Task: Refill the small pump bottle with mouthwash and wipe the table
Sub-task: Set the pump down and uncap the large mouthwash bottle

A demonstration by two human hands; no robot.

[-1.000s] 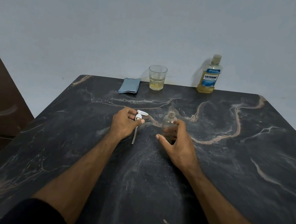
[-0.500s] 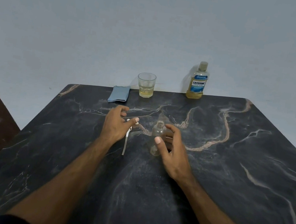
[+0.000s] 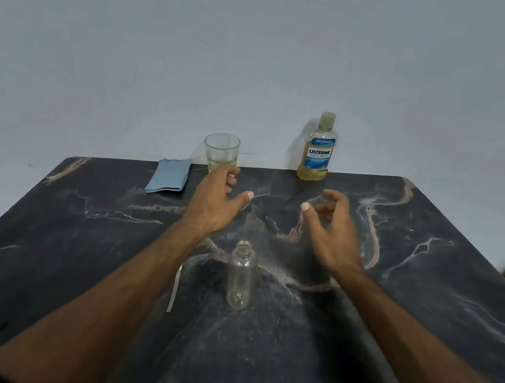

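The small pump bottle (image 3: pixel 240 279) stands upright near the middle of the dark marble table (image 3: pixel 422 315), between the person's two forearms; it is clear, round-shouldered plastic, uncapped, its narrow neck open at the top, and it looks empty. Just to its left the thin white dip tube (image 3: pixel 175 289) of the pump lies flat on the tabletop, its upper end hidden under the left forearm; the pump head itself cannot be seen.

At the far edge, against the pale wall, stands the mouthwash bottle (image 3: pixel 318 148); it is clear with yellowish liquid low in it, a clear cap on top, and a blue label reading "LISTERINE" with "COOL MINT" beneath; the smaller print is too fine to read. Left of it stands a clear glass (image 3: pixel 221 152) with a little pale yellow liquid at the bottom; left again a folded light-blue cloth (image 3: pixel 169 176) lies flat.

The left hand (image 3: pixel 215 200) is stretched toward the glass, thumb spread, fingertips at its base; whether they touch it cannot be told. The right hand (image 3: pixel 332 228) hovers beyond the small bottle, fingers loosely curved and apart, holding nothing.
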